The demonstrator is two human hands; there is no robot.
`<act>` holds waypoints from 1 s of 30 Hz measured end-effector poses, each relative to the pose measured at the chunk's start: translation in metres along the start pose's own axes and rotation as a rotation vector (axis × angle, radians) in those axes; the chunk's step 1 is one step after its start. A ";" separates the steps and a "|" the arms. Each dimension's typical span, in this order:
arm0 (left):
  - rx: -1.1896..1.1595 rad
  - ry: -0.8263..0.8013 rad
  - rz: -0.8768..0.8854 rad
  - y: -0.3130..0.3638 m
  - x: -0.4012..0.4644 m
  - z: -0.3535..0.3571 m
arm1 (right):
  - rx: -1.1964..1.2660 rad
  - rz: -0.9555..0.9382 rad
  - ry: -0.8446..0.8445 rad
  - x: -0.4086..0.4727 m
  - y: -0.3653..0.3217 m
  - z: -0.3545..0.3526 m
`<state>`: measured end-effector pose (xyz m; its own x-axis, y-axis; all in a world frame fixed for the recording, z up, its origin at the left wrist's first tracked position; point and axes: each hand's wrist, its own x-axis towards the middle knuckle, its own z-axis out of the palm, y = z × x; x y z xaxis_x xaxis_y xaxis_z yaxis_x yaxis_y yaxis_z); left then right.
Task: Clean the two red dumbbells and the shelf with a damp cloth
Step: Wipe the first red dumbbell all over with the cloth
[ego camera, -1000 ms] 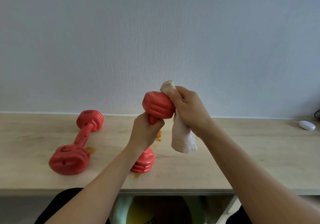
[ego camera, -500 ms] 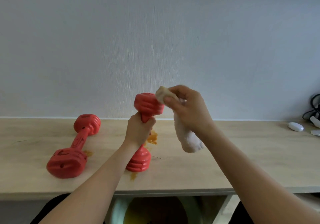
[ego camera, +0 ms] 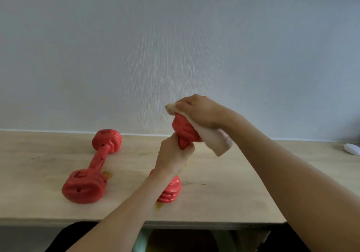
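Pale wooden shelf (ego camera: 243, 189), seemingly orange-stained, against grey wall (ego camera: 175, 47)

Two red dumbbells (ego camera: 91, 166) (ego camera: 176, 154), one cloth (ego camera: 216, 140), two hands (ego camera: 173, 158) (ego camera: 198, 111), one small white object (ego camera: 351, 149), one shelf (ego camera: 253, 193).

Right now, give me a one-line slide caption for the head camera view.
Left hand grips an upright red dumbbell while right hand wipes its top with a cloth.

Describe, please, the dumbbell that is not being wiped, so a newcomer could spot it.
On the wooden shelf below the pale wall, look left of the left hand. There the red dumbbell lies flat and untouched, unlike the upright dumbbell under the cloth.
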<state>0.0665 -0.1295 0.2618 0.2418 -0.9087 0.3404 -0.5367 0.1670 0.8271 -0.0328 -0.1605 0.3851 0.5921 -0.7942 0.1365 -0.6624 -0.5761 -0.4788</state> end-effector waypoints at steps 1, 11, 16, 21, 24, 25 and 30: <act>0.022 -0.007 0.022 0.000 -0.001 0.001 | 0.061 0.047 -0.032 0.002 0.003 -0.004; 0.010 -0.103 0.015 0.005 0.000 0.002 | -0.057 -0.279 0.175 -0.019 0.019 0.017; 0.046 -0.094 0.025 0.002 0.004 0.002 | -0.221 -0.309 0.238 -0.015 0.022 0.030; 0.042 -0.099 0.061 0.000 0.000 0.004 | 0.306 0.070 0.057 -0.012 0.018 0.005; 0.041 -0.090 0.086 0.000 -0.001 0.004 | 0.473 0.186 0.030 -0.011 0.023 -0.001; 0.037 -0.094 0.089 0.000 -0.001 0.004 | 0.534 0.225 0.023 -0.011 0.024 -0.002; -0.067 -0.055 0.104 -0.004 -0.004 0.003 | 0.801 0.318 0.051 -0.018 0.037 0.006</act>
<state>0.0659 -0.1281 0.2557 0.1421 -0.9041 0.4029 -0.5007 0.2855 0.8172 -0.0652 -0.1665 0.3596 0.3995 -0.9134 -0.0781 -0.2583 -0.0305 -0.9656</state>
